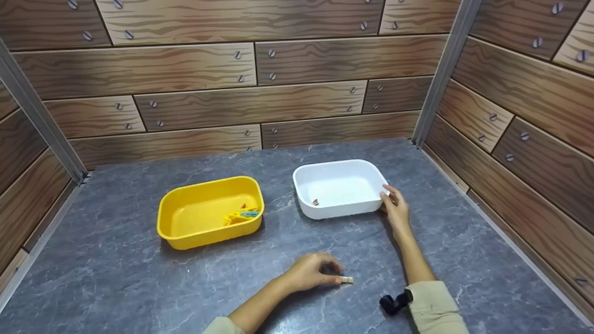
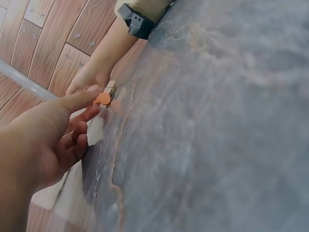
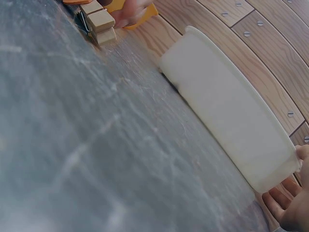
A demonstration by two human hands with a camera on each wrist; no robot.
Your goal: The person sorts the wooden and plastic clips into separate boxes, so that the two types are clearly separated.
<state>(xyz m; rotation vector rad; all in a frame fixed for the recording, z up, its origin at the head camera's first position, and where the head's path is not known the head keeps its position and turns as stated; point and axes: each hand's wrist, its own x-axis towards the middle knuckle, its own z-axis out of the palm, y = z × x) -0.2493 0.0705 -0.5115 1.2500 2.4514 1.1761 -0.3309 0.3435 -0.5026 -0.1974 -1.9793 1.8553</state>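
My left hand (image 1: 310,272) is low over the grey table, pinching a small wooden clothespin (image 1: 347,279) between thumb and finger. An orange round piece (image 2: 103,98) shows on the clothespin at the fingertips in the left wrist view. The clothespin's pale wooden ends (image 3: 101,20) point away from the fingers in the right wrist view. Farther back, my right hand (image 1: 397,211) grips the near right corner of a white plastic bin (image 1: 343,211), thumb at the rim and other fingers against the wall. A small brownish piece (image 1: 315,202) lies inside that bin.
Left of the white bin stands a yellow bin (image 1: 209,238) with several yellow and blue clips (image 1: 241,215) in its right end. Wood-patterned panels (image 1: 195,69) wall the table at the back and sides. A black wrist camera (image 1: 394,302) sticks out from the right sleeve.
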